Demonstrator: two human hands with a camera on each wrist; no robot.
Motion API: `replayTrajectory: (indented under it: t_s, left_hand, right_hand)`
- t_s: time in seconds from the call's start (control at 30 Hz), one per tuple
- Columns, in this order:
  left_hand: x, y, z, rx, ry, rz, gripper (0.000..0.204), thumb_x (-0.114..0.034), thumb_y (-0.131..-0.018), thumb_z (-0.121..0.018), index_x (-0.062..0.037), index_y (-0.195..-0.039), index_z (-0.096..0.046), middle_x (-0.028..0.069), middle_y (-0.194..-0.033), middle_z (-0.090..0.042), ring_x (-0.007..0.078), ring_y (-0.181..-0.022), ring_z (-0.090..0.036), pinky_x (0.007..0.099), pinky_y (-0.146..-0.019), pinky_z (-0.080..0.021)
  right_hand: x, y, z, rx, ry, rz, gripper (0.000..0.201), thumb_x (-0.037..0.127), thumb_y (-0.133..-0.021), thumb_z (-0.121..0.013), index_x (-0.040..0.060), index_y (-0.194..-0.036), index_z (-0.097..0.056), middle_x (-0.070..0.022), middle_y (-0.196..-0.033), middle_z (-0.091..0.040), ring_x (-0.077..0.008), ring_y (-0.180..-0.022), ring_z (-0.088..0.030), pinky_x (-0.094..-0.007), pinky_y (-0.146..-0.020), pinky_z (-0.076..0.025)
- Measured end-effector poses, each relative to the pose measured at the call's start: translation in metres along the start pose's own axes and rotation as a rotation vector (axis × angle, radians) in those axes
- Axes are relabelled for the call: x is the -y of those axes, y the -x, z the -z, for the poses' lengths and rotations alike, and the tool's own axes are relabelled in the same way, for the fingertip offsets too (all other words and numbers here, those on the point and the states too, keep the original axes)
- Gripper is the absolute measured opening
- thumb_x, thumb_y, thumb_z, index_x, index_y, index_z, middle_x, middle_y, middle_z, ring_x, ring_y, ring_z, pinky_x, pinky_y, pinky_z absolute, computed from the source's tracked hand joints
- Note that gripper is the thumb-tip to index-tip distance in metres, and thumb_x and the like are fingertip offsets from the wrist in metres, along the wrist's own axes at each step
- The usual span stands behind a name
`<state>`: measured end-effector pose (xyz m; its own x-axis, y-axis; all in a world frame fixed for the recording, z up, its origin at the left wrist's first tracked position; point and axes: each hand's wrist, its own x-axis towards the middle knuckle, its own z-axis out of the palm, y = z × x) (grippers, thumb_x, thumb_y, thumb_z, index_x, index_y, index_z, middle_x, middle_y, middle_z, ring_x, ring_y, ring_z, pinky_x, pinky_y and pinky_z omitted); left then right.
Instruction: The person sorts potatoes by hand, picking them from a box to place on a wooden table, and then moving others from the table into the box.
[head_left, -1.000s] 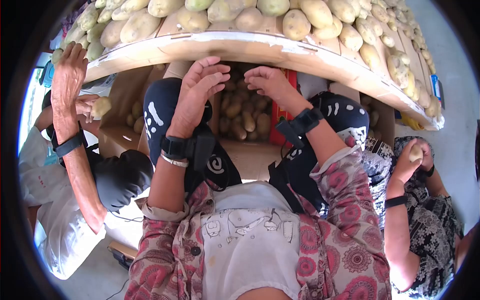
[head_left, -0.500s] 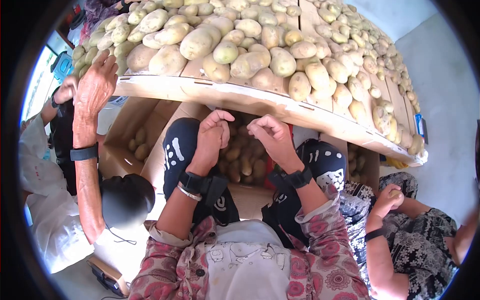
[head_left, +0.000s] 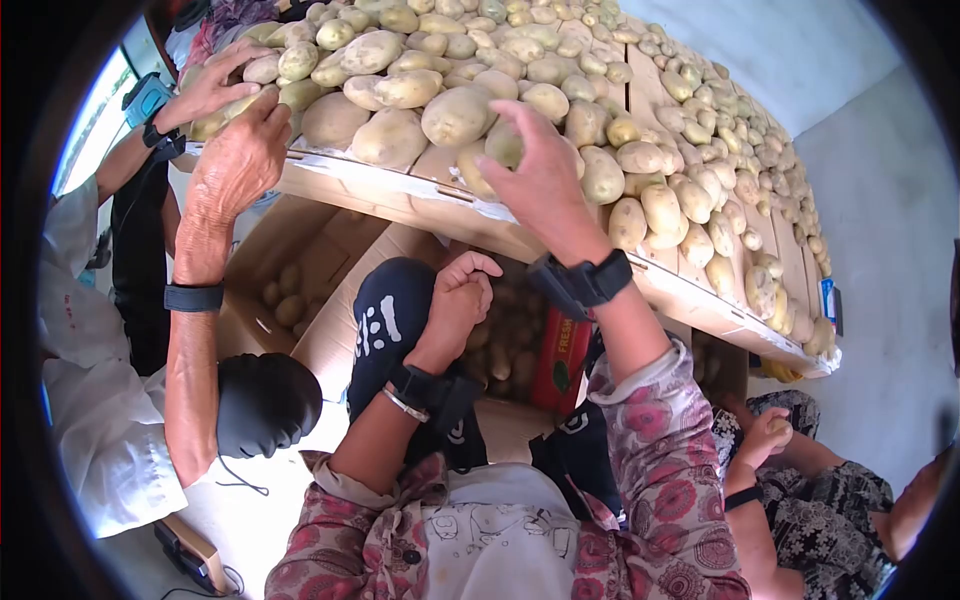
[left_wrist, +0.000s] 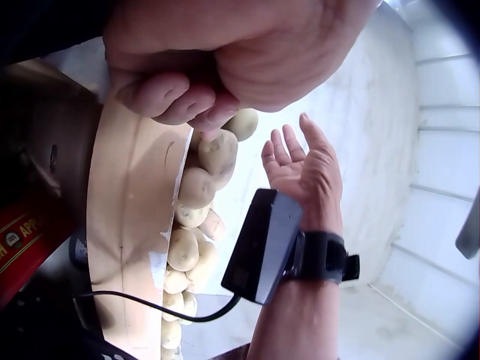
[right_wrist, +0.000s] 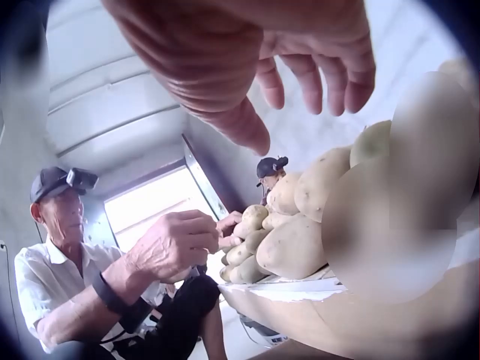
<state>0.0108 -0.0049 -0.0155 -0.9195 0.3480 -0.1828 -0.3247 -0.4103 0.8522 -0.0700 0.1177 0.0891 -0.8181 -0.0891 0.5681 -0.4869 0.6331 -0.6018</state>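
My right hand (head_left: 545, 175) is raised over the front edge of the potato pile, its fingers and thumb spread apart with nothing between them. A large pale potato (head_left: 457, 116) lies just beside its thumb. In the right wrist view the same hand (right_wrist: 240, 67) hovers above several potatoes (right_wrist: 292, 246). Lower down, beneath the board's edge, my left hand (head_left: 455, 315) stays near my knee, its fingers loosely curled. The left wrist view shows that hand (left_wrist: 240, 60) close up, fingertips folded toward the palm and nothing visible in them.
Potatoes cover a cardboard-topped table with a pale front edge (head_left: 400, 190). Underneath, a box with a red side (head_left: 558, 362) and a brown carton (head_left: 310, 225) hold more potatoes. On my left another person's hand (head_left: 240, 160) is at the pile; at right, someone's hand (head_left: 765, 435) holds a potato.
My right hand has risen from beside my left hand to above the pile, fingers spreading. My left hand's fingers have curled more. The view has tilted up toward the potatoes.
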Motion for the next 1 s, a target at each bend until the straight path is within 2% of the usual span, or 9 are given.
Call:
replayTrajectory:
  t_s: [0.03,0.1,0.23,0.3,0.5,0.73,0.8,0.9,1.0]
  left_hand:
    - [-0.001,0.000,0.001,0.007,0.007,-0.004,0.032,0.009,-0.070,-0.032,-0.0033,-0.089,-0.054,-0.0013,-0.052,-0.040,0.0056,-0.042,-0.029,0.0202,-0.039,-0.023]
    - [-0.003,-0.003,0.002,0.017,0.012,-0.019,0.031,0.009,-0.070,-0.032,-0.0033,-0.089,-0.054,-0.0011,-0.052,-0.040,0.0056,-0.042,-0.029,0.0202,-0.039,-0.023]
    - [-0.003,-0.002,0.004,0.031,0.049,-0.031,0.032,0.009,-0.070,-0.032,-0.0037,-0.089,-0.055,-0.0005,-0.053,-0.041,0.0056,-0.042,-0.031,0.0201,-0.039,-0.024]
    - [-0.002,-0.002,0.005,0.016,0.067,-0.015,0.032,0.009,-0.070,-0.032,-0.0037,-0.089,-0.055,-0.0004,-0.052,-0.042,0.0055,-0.042,-0.031,0.0202,-0.039,-0.024]
    - [-0.001,-0.001,0.006,0.073,0.061,-0.027,0.027,0.007,-0.075,-0.034,-0.0050,-0.088,-0.054,-0.0027,-0.055,-0.040,0.0037,-0.046,-0.031,0.0197,-0.040,-0.023]
    - [0.001,-0.001,0.008,0.072,0.055,-0.012,0.027,0.006,-0.076,-0.033,-0.0052,-0.088,-0.054,-0.0029,-0.055,-0.039,0.0041,-0.045,-0.031,0.0201,-0.040,-0.024]
    - [0.001,0.000,0.004,0.042,0.002,-0.052,0.028,0.007,-0.075,-0.033,-0.0053,-0.088,-0.055,-0.0030,-0.055,-0.039,0.0040,-0.045,-0.031,0.0201,-0.040,-0.024]
    - [-0.001,-0.002,0.006,0.071,0.057,-0.022,0.032,0.008,-0.071,-0.033,-0.0043,-0.091,-0.055,-0.0014,-0.054,-0.041,0.0057,-0.044,-0.032,0.0198,-0.040,-0.025]
    - [-0.007,-0.001,0.005,0.070,0.022,0.000,0.031,0.007,-0.071,-0.033,-0.0044,-0.091,-0.054,-0.0015,-0.054,-0.040,0.0057,-0.044,-0.031,0.0198,-0.040,-0.024]
  right_hand:
    - [-0.003,-0.007,-0.008,-0.018,0.156,0.097,0.052,0.014,-0.069,-0.065,0.0038,-0.117,-0.047,-0.0196,-0.112,-0.053,-0.0320,-0.104,-0.051,-0.0367,-0.090,-0.040]
    - [-0.002,-0.020,-0.019,0.043,0.129,0.096,0.061,0.017,-0.067,-0.066,0.0036,-0.122,-0.043,-0.0206,-0.118,-0.046,-0.0354,-0.111,-0.043,-0.0408,-0.094,-0.036]
    - [-0.008,-0.034,-0.044,0.039,0.430,0.136,0.066,0.017,-0.063,-0.070,0.0061,-0.122,-0.042,-0.0149,-0.114,-0.045,-0.0346,-0.109,-0.041,-0.0475,-0.082,-0.038]
    - [-0.009,-0.040,-0.053,0.131,0.675,0.166,0.055,0.016,-0.063,-0.070,0.0083,-0.112,-0.047,-0.0121,-0.105,-0.047,-0.0305,-0.100,-0.046,-0.0454,-0.075,-0.038]
    - [-0.013,-0.050,-0.066,0.105,0.911,0.271,0.034,0.008,-0.066,-0.064,0.0100,-0.096,-0.050,-0.0069,-0.089,-0.050,-0.0241,-0.086,-0.049,-0.0424,-0.069,-0.037]
    - [-0.015,-0.048,-0.069,0.129,0.898,0.317,0.029,0.010,-0.068,-0.061,0.0094,-0.095,-0.050,-0.0070,-0.088,-0.051,-0.0229,-0.087,-0.049,-0.0415,-0.070,-0.036]
    - [-0.018,-0.046,-0.070,0.028,0.864,0.339,0.029,0.010,-0.068,-0.061,0.0093,-0.094,-0.050,-0.0070,-0.089,-0.050,-0.0234,-0.087,-0.048,-0.0426,-0.071,-0.036]
    - [-0.023,-0.038,-0.058,-0.003,0.839,0.300,0.036,0.012,-0.067,-0.063,0.0070,-0.100,-0.050,-0.0089,-0.092,-0.050,-0.0266,-0.092,-0.048,-0.0450,-0.075,-0.036]
    - [-0.009,-0.020,-0.035,-0.053,0.611,0.242,0.045,0.017,-0.068,-0.065,0.0057,-0.109,-0.050,-0.0116,-0.096,-0.050,-0.0297,-0.096,-0.048,-0.0465,-0.081,-0.035]
